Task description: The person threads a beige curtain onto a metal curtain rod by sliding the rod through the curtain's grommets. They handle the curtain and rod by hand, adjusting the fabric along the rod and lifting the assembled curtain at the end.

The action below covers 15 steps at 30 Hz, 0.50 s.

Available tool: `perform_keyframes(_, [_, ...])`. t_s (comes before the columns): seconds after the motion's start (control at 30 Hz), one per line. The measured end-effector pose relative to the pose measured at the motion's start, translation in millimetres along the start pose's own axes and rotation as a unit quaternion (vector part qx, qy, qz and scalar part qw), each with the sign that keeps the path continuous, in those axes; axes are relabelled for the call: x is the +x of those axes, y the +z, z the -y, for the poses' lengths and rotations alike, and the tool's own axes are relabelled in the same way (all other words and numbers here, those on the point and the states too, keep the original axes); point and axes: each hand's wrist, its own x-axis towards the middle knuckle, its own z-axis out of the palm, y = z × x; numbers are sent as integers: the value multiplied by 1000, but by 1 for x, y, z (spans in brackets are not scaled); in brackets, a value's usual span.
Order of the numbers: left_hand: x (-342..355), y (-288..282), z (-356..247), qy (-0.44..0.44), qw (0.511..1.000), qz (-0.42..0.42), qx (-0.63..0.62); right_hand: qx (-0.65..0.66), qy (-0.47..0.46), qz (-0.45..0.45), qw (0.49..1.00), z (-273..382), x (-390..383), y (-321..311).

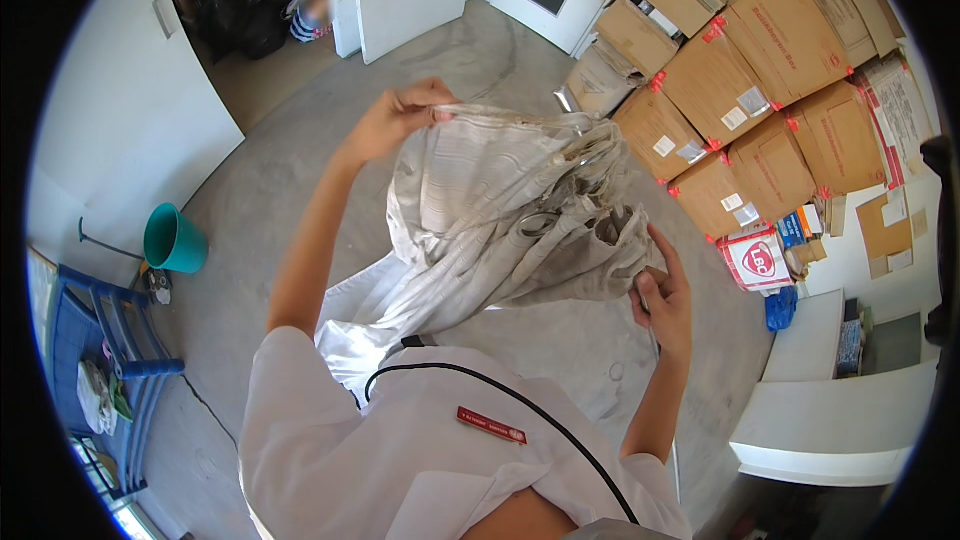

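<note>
A pale, whitish-grey curtain with ring-shaped eyelets hangs bunched in front of my chest, spread between my two hands. My left hand is closed, pinching the upper left corner of its edge. Lower down on the right, my right hand has thumb and fingers closed on the gathered end. Between them the eyelet edge sags in loose folds, with darker stains along it. The lower part of the cloth falls bright and crumpled close to my body on the left.
Taped cardboard boxes are stacked at the right, beside a white cabinet. At the left stand a green bin and a blue bench with cloths on it. A small part of a person shows in the far doorway.
</note>
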Motion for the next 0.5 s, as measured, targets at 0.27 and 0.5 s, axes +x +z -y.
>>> perform_keyframes(0.27, [61,18,-94,112,962,173,180,6,7,11,1000,7,-1,-2])
perform_keyframes(0.5, [119,66,-112,152,924,303,179,12,11,31,999,5,-7,5])
